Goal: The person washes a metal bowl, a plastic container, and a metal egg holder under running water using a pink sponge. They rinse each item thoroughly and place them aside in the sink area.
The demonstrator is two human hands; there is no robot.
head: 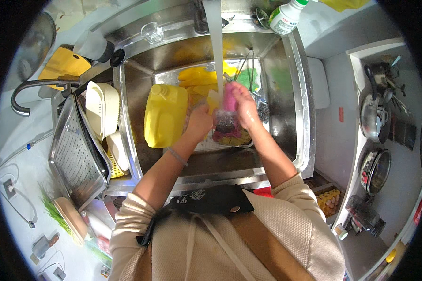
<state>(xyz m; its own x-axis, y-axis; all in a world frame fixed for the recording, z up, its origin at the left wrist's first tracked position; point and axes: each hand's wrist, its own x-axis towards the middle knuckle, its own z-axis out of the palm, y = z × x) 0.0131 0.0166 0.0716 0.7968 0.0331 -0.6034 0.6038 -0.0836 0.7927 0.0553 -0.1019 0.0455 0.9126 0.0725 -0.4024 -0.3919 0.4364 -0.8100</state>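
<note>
My right hand grips a pink cloth over the steel sink, close beside the falling water. My left hand is at the left of the stream, fingers curled; what lies between them is blurred. A yellow plastic jug stands in the sink left of that hand. Yellow cloth or gloves and a green scouring pad lie at the back, with metal tongs beside the pad. Under my hands, a dark scrubber-like thing sits amid pink material. A steel-wool-like scourer is to the right.
The sink's metal rim surrounds my hands. Cream plastic baskets and a perforated metal tray stand at the left. A glass and a spray bottle stand behind. Steel pans fill the right shelf.
</note>
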